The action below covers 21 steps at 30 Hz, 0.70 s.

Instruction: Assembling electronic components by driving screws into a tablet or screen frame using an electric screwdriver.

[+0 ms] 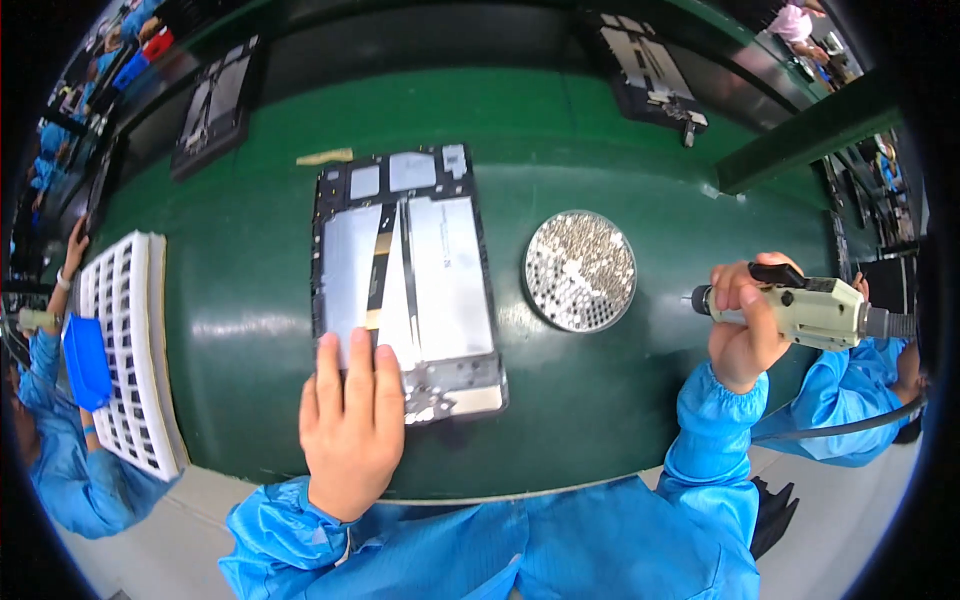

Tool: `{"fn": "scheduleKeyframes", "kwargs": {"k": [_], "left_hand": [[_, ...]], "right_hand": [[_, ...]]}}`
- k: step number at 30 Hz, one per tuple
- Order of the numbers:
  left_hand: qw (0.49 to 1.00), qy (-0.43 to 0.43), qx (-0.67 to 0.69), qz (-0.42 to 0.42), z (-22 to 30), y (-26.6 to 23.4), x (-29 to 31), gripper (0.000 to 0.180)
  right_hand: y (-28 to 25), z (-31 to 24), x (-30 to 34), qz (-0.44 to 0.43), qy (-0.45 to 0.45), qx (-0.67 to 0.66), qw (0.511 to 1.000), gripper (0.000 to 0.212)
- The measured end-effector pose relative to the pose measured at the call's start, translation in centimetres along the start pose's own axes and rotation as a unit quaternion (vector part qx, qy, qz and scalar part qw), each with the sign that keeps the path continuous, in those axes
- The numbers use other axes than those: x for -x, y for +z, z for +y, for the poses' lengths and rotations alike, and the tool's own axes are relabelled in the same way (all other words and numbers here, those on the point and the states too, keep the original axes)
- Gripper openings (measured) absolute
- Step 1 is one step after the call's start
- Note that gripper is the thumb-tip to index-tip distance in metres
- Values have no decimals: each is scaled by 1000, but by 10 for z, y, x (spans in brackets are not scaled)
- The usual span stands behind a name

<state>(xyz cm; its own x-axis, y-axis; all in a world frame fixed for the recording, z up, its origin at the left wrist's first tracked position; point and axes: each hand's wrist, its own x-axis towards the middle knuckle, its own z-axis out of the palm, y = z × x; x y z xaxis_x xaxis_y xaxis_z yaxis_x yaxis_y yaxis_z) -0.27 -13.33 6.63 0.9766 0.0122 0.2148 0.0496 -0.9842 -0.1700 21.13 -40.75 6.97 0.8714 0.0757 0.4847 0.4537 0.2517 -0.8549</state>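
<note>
On the green bench lies an opened tablet (448,270) with its silver battery panels, flat black cables and dark frame exposed. My left hand (350,420) rests on its lower left part, fingers stretched out and lying flat. To the right of the tablet, a round dish (580,272) holds many tiny metal screws, bunched toward its far side. My right hand (745,320) is wrapped round a pale electric screwdriver (815,312) with a black lever. The tool is held sideways, its tip pointing left toward the dish but apart from it.
A white slotted tray (150,350) with a blue bin (87,362) stands at the left edge. More opened tablets lie at the far left (213,105) and far right (650,75). A green post (800,140) rises at the right. Co-workers in blue sleeves sit on both sides.
</note>
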Motion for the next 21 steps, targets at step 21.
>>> {"fn": "scheduleKeyframes", "kwargs": {"k": [21], "left_hand": [[938, 244, 229, 92, 21, 24, -25, 25]], "right_hand": [[0, -1, 5, -42, 7, -3, 999, 33]]}}
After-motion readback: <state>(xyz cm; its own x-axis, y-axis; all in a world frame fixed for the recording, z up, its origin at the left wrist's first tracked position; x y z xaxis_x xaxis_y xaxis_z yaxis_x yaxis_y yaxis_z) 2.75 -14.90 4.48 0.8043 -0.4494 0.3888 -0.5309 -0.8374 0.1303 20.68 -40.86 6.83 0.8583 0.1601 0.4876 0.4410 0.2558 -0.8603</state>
